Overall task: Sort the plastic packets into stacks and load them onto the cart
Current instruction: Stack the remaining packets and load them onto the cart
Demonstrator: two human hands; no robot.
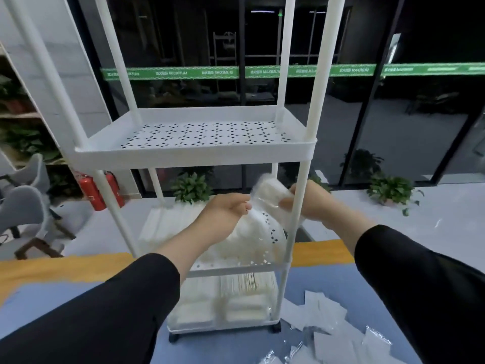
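Two hands, left hand [225, 208] and right hand [307, 200], gripped one clear plastic packet [267, 191] inside the white three-shelf cart [194, 151].

- The cart [195, 151] looks like white painted metal or plastic, smooth and faintly satin; which of the two cannot be told. Its shelves are perforated sheet.
- The packet [267, 191] is clear, glossy plastic film with white contents.
- The loose packets [325, 327] are thin, shiny, crinkled plastic.
- The table surface [231, 348] is matt blue, with a wood-toned edge [52, 269].
- The sleeves [118, 311] are matt black cloth.
- The fire extinguishers [91, 193] are glossy red.
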